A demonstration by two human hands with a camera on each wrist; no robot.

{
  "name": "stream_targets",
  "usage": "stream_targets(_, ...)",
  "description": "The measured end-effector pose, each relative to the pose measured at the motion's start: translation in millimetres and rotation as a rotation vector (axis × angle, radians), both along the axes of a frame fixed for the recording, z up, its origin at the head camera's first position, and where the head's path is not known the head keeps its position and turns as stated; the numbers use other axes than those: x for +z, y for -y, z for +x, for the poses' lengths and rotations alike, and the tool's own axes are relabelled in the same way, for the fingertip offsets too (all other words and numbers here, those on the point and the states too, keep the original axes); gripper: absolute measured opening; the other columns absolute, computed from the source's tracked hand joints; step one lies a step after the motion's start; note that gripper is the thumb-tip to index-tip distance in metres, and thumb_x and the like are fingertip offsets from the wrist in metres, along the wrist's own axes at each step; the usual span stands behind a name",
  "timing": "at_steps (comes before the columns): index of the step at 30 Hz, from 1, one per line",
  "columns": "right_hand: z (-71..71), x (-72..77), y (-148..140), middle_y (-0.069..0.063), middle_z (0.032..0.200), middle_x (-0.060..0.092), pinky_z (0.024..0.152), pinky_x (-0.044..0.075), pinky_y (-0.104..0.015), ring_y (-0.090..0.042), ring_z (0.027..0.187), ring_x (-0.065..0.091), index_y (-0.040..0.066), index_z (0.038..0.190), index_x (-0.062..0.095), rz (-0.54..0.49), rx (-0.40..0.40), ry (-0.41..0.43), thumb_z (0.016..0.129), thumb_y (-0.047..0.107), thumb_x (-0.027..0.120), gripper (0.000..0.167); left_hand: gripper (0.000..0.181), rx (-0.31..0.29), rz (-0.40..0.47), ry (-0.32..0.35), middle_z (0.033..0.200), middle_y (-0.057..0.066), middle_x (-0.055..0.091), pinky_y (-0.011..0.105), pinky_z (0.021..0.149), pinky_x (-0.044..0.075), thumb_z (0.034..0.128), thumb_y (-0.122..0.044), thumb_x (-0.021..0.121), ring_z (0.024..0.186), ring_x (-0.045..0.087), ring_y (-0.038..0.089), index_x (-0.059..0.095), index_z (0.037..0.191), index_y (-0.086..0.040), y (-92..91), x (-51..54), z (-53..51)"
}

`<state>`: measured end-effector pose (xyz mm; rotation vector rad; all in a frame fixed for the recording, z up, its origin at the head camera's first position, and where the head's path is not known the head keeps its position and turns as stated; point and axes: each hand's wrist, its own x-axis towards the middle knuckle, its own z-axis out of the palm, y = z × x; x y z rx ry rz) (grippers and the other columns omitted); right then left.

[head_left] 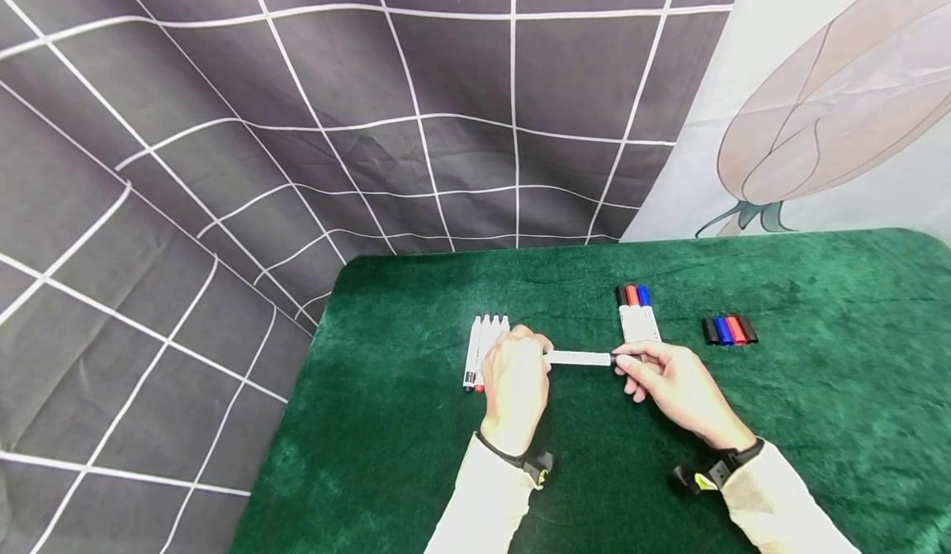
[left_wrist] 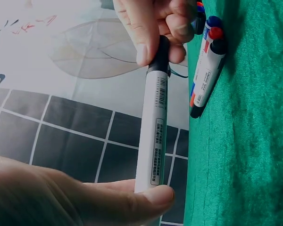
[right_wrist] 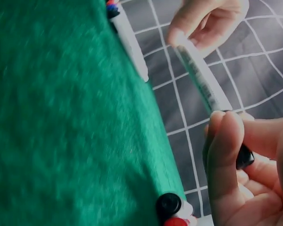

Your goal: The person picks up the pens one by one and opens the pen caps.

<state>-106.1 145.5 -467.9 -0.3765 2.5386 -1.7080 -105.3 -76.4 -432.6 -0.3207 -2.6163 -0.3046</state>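
Observation:
A white marker (head_left: 579, 358) with a black cap (left_wrist: 159, 54) is stretched level between both hands. My left hand (head_left: 518, 381) pinches the barrel's far end between thumb and fingers, seen closely in the left wrist view. The right hand (head_left: 672, 385) holds the black cap, its thumb and fingertips around it. Cap and barrel meet, and printed text and a barcode show on the barrel. Just left of the left hand lies a row of several white markers (head_left: 473, 352), partly hidden by that hand. Beyond the right hand lie three capped markers (head_left: 639, 323), black, red and blue.
To the right, a row of several loose caps (head_left: 719, 331) in black, blue and red lies on the green cloth-covered table (head_left: 386, 455). Behind and at the left hangs a dark grey curtain (head_left: 461, 67) with white grid lines. A white printed cloth (head_left: 706, 182) hangs at the back right.

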Motion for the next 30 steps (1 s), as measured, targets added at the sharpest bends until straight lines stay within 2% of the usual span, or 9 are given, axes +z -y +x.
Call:
stream_targets(2,0.4,0.5,0.5,-0.015,0.081,0.069,0.055,0.053,-0.028,-0.011,0.058,0.063,-0.003,0.105,0.069,-0.02,-0.007,0.019,0.101,0.012,0.06,0.018,0.024,-0.059,-0.025,-0.008,0.085,-0.005,0.071,0.03,0.071,0.049,0.0677,-0.012,0.09,0.083,0.064,0.016,0.08,0.089,-0.019,-1.9,-1.6,-0.9)
stream_targets(7,1.3,4.2,0.0,-0.017,0.078,0.067,0.053,0.053,-0.028,-0.013,0.056,0.062,-0.007,0.101,0.068,-0.059,-0.023,0.074,0.102,0.016,0.058,0.025,0.034,-0.251,-0.059,0.001,0.1,-0.005,0.07,0.032,0.089,0.047,0.0747,-0.021,0.089,0.101,0.061,0.015,0.077,0.107,-0.018,-12.0,-2.9,-1.0)
stream_targets(12,1.0,8.1,-1.0,-0.009,0.068,0.062,0.048,0.049,-0.027,-0.011,0.051,0.057,-0.01,0.095,0.066,-0.092,-0.014,0.11,0.103,0.018,0.057,0.031,0.033,-0.377,-0.097,-0.01,0.105,-0.006,0.069,0.031,0.096,0.045,0.083,-0.03,0.083,0.106,0.061,0.013,0.075,0.113,-0.018,-20.4,-2.9,0.7)
stream_targets(16,1.3,9.3,-1.9,0.001,0.059,0.055,0.044,0.042,-0.028,-0.01,0.045,0.05,-0.011,0.086,0.062,-0.126,0.011,0.15,0.105,0.021,0.055,0.038,0.028,-0.418,-0.117,0.004,0.105,-0.007,0.069,0.027,0.095,0.046,0.0894,-0.033,0.077,0.105,0.063,0.011,0.074,0.113,-0.018,-22.6,-4.3,1.9)
stream_targets(23,3.9,10.6,-2.5,0.002,0.056,0.051,0.041,0.037,-0.029,-0.009,0.042,0.045,-0.01,0.081,0.059,-0.129,0.03,0.186,0.105,0.024,0.053,0.043,0.019,-0.443,-0.102,-0.019,0.098,-0.006,0.071,0.023,0.081,0.052,0.0956,-0.031,0.069,0.09,0.068,0.009,0.075,0.106,-0.016,-22.8,-9.2,2.3)
stream_targets(27,3.7,10.2,-2.9,0.002,0.056,0.051,0.04,0.037,-0.029,-0.007,0.042,0.045,-0.011,0.082,0.059,-0.121,0.045,0.196,0.105,0.026,0.053,0.044,0.018,-0.456,-0.104,-0.001,0.09,-0.007,0.069,0.023,0.071,0.053,0.0975,-0.033,0.066,0.081,0.068,0.008,0.075,0.101,-0.018,-22.8,-10.8,1.9)
stream_targets(30,3.4,10.4,-2.7,0.002,0.056,0.052,0.04,0.039,-0.029,-0.008,0.042,0.046,-0.01,0.081,0.06,-0.109,0.055,0.197,0.105,0.027,0.053,0.045,0.019,-0.468,-0.144,0.018,0.086,-0.008,0.068,0.023,0.065,0.052,0.0982,-0.035,0.065,0.075,0.067,0.008,0.074,0.098,-0.019,-23.0,-10.7,1.3)
